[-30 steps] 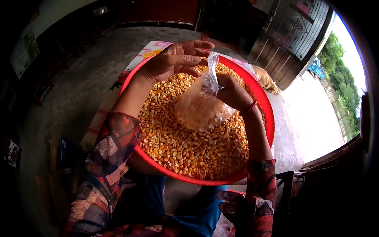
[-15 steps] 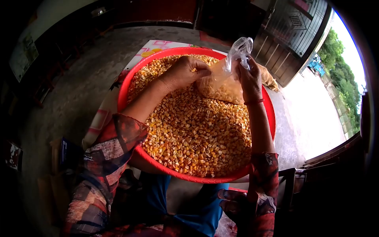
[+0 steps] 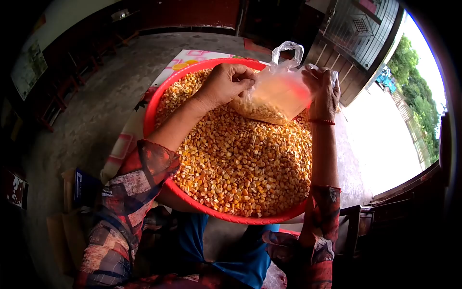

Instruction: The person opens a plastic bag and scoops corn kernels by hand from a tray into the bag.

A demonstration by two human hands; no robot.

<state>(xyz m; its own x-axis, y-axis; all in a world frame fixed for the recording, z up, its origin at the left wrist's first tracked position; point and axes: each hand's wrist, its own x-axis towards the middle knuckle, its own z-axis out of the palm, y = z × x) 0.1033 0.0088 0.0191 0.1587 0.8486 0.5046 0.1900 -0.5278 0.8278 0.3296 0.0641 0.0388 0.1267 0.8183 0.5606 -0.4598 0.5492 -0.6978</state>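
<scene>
Since a second ago, the clear, thin plastic bag with looped handles [image 3: 276, 91] has gone from bunched up at the neck to pulled wide, and the bare right hand [image 3: 325, 94] with the red band on its wrist [image 3: 321, 122] has moved outward to get it there. The bare left hand [image 3: 230, 84], which was up in the air with fingers loose, is now down at the bag's other side.

Grip-wise, left thumb and fingertips look pinched together on the left edge. The right one has its fingers bent around the right edge, with a bit of plastic poking out past them; can't really see the thumb.

So both hands are sharing the bag now, and you can see grainy yellowish stuff sitting low inside it. One handle loop stands up free between them. The bag's at the far side of the big round red plastic tray [image 3: 231, 217], right over the loose yellow-orange corn kernels [image 3: 236, 164]. Can't tell if its bottom's actually resting on them.
</scene>
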